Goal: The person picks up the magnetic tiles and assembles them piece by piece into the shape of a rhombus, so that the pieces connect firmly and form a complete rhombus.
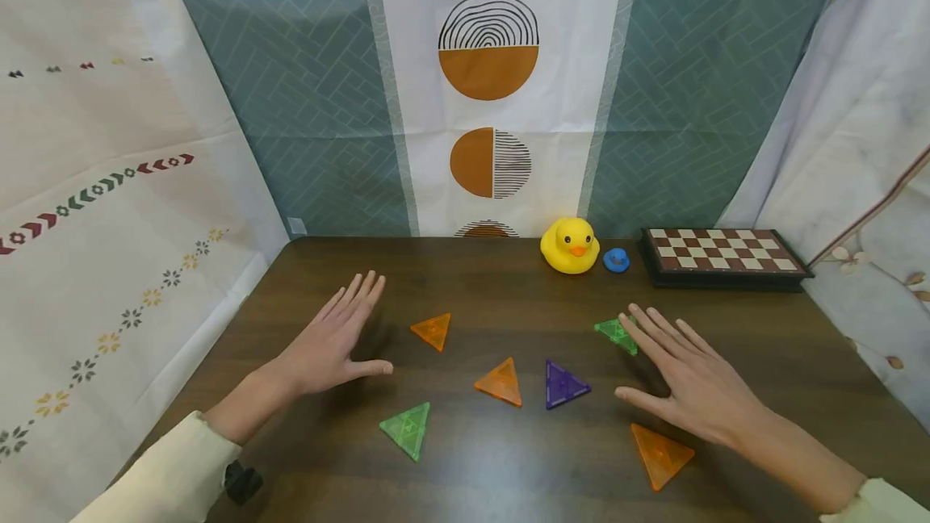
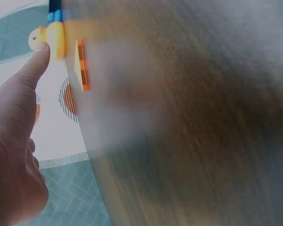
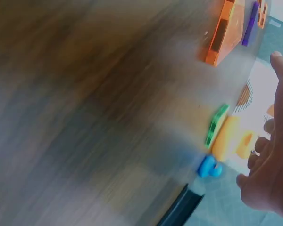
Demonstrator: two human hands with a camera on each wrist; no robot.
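Note:
My left hand [image 1: 330, 349] hovers above the left part of the table with fingers straight and thumb spread, holding nothing. To its right lie an orange triangular tile [image 1: 433, 332] and, nearer me, a green triangular tile [image 1: 408, 429]. My right hand [image 1: 693, 382] is likewise spread, with nothing in its grasp. Its fingertips partly cover a second green tile [image 1: 615, 335] in the head view; another orange tile [image 1: 661, 457] lies just nearer me than its thumb. Between the hands, a third orange tile [image 1: 501, 383] sits beside a purple triangular tile [image 1: 563, 385].
At the back of the dark wooden table [image 1: 465, 273] stand a yellow rubber duck [image 1: 570, 246], a small blue duck [image 1: 616, 261] and a checkered game board [image 1: 725, 257]. Patterned cloths hang behind and at both sides. A black object [image 1: 242, 481] is by the left sleeve.

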